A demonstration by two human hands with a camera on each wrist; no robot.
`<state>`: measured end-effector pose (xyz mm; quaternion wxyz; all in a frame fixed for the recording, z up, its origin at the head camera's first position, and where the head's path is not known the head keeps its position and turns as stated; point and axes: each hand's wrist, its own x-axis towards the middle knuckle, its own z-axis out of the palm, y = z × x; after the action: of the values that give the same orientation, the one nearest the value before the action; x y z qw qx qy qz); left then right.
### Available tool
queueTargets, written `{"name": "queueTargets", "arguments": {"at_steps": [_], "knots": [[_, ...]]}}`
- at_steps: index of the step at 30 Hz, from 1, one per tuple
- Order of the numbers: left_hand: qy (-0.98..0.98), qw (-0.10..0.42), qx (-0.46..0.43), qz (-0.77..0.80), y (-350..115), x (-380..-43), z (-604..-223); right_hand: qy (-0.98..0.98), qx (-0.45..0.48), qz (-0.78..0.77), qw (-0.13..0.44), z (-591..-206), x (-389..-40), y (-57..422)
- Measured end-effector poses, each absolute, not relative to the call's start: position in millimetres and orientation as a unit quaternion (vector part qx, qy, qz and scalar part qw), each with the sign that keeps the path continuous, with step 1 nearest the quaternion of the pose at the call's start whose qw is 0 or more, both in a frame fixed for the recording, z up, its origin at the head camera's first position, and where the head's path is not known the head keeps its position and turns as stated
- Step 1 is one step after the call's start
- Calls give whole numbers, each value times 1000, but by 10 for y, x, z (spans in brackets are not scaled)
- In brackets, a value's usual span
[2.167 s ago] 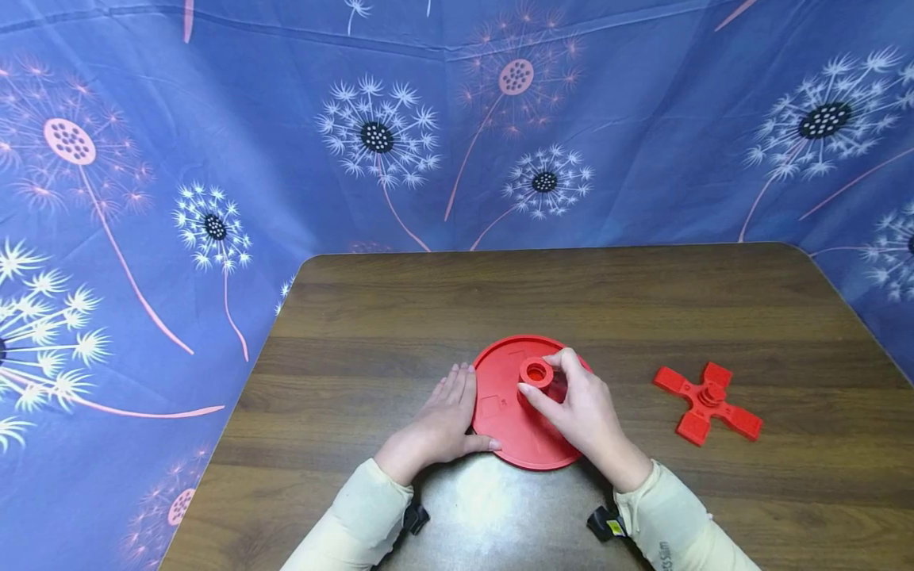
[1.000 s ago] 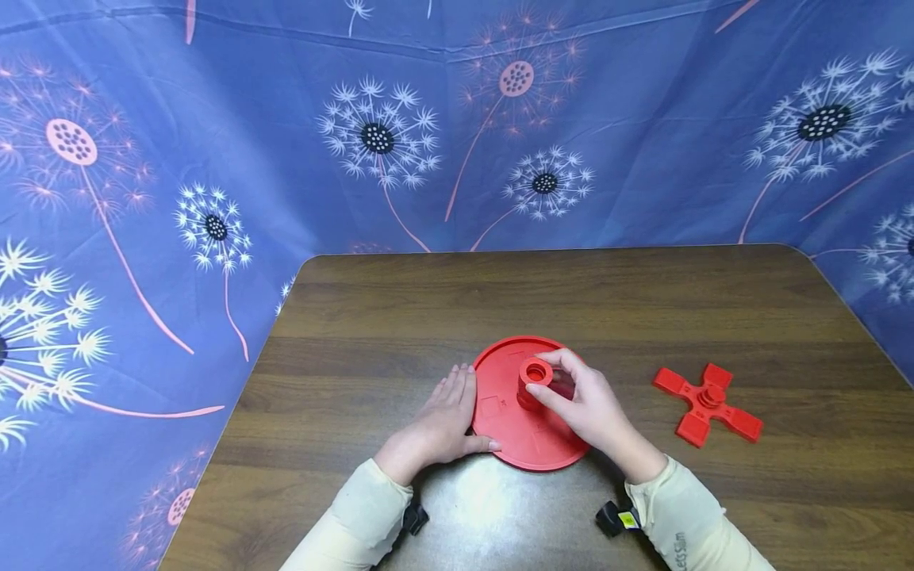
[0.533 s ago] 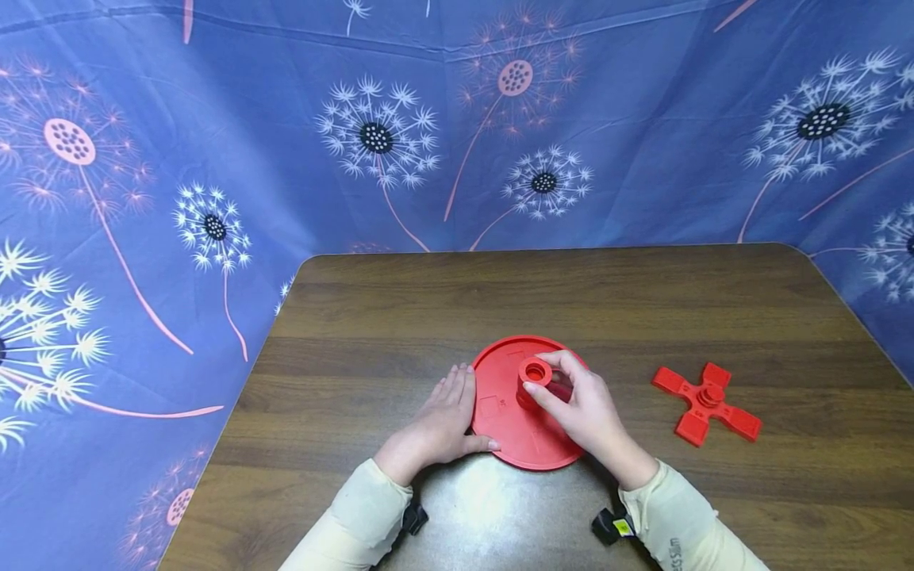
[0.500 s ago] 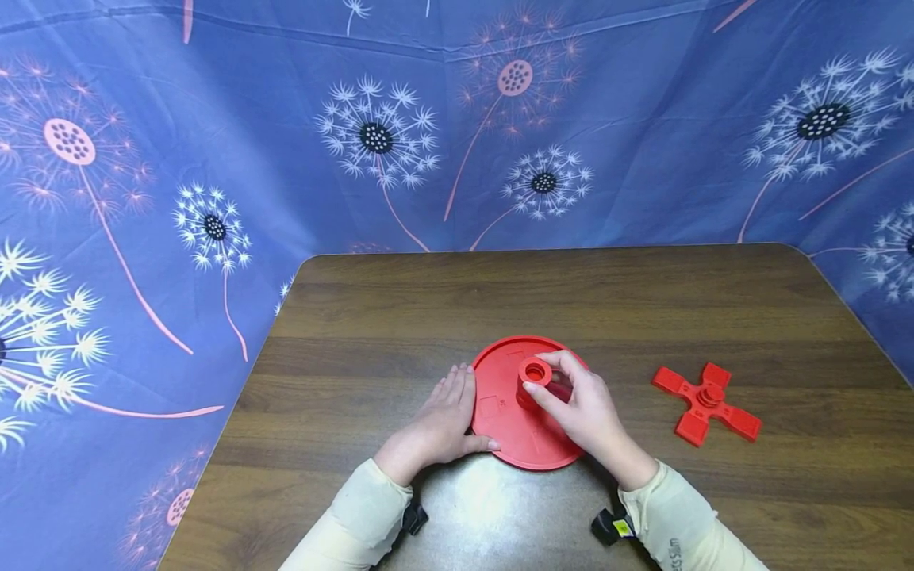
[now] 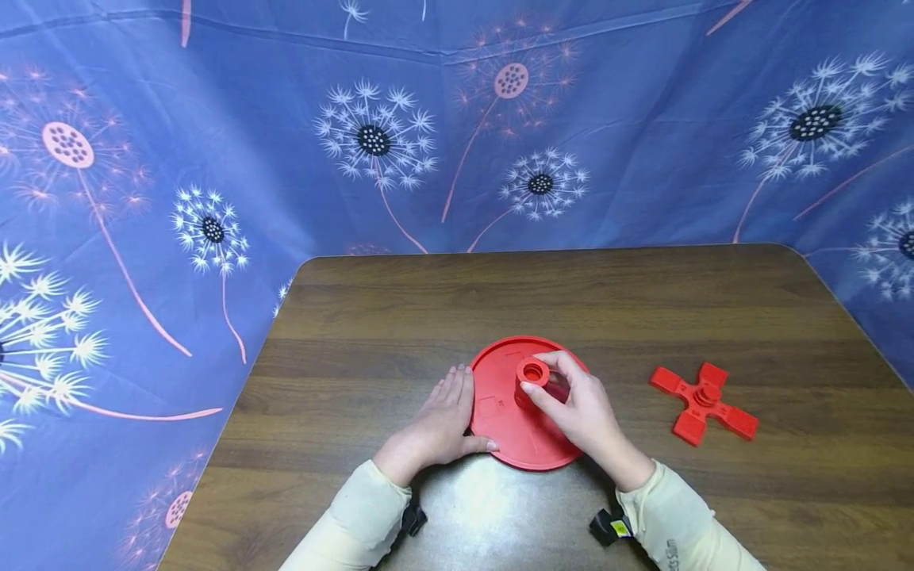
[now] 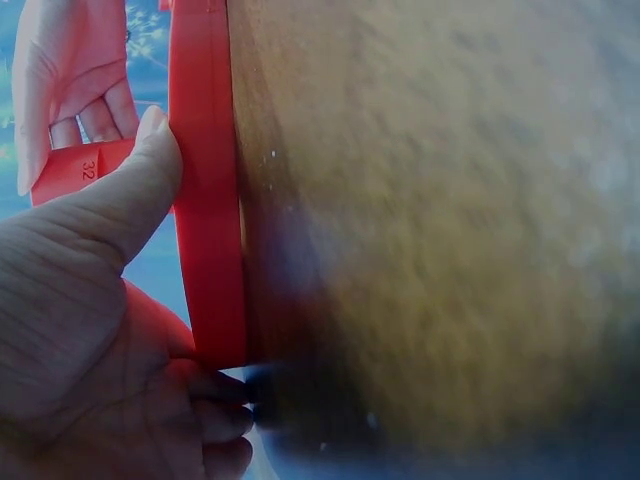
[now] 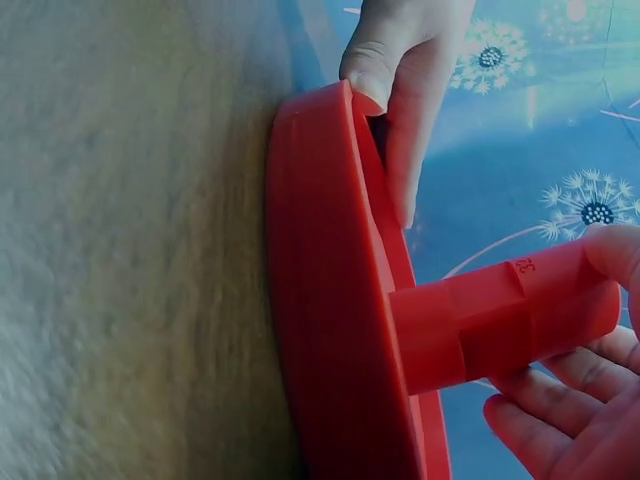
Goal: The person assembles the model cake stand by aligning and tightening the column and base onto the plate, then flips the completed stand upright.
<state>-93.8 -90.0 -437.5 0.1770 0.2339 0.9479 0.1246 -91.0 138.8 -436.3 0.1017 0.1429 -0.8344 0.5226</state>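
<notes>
In the head view a round red tray-like disc (image 5: 500, 428) with a raised rim lies on the wooden table. From its middle rises a short hollow red tube (image 5: 524, 388), marked 32 in both wrist views. My right hand (image 5: 589, 412) pinches the tube's upper part between thumb and fingers. Straight fingers of my left hand (image 5: 435, 432) lie along the disc's left edge, and its thumb presses on the near rim. In the right wrist view the tube (image 7: 490, 320) meets the disc's (image 7: 320, 270) inner face; how they join is hidden.
A red four-armed cross piece (image 5: 703, 404) with a threaded-looking stub at its centre lies on the table to the right. Blue dandelion-print cloth (image 5: 443, 119) hangs behind and to the sides of the wooden table (image 5: 400, 317).
My right thumb and fingers have shifted slightly around the tube, the thumb first rightward, then a little back left. My left hand, the disc and the cross piece stay in place.
</notes>
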Motion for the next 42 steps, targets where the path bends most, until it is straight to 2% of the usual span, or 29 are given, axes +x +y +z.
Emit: {"name": "queueTargets", "arguments": {"at_steps": [8, 12, 16, 18, 20, 23, 26, 30, 42], "knots": [[945, 182, 234, 138, -920, -935, -4409, -840, 189, 504, 65, -4236, -865, 1671], [943, 177, 243, 142, -910, -942, -4407, -865, 153, 461, 122, -4117, -757, 2051], [943, 180, 238, 147, -918, -943, -4387, -902, 69, 380, 193, -4053, -652, 2517], [943, 185, 233, 145, -918, -947, -4382, -920, 19, 336, 202, -4052, -596, 2774], [944, 188, 232, 141, -916, -951, -4384, -937, -21, 301, 177, -4070, -549, 3021], [944, 188, 233, 140, -914, -956, -4387, -961, -60, 250, 102, -4120, -495, 3323], [943, 186, 237, 142, -912, -959, -4384, -974, -67, 216, 20, -4201, -477, 3519], [943, 186, 237, 144, -918, -958, -4382, -978, -61, 194, -39, -4274, -498, 3631], [942, 188, 237, 146, -932, -959, -4369, -980, -75, 181, -46, -4290, -519, 3606]]}}
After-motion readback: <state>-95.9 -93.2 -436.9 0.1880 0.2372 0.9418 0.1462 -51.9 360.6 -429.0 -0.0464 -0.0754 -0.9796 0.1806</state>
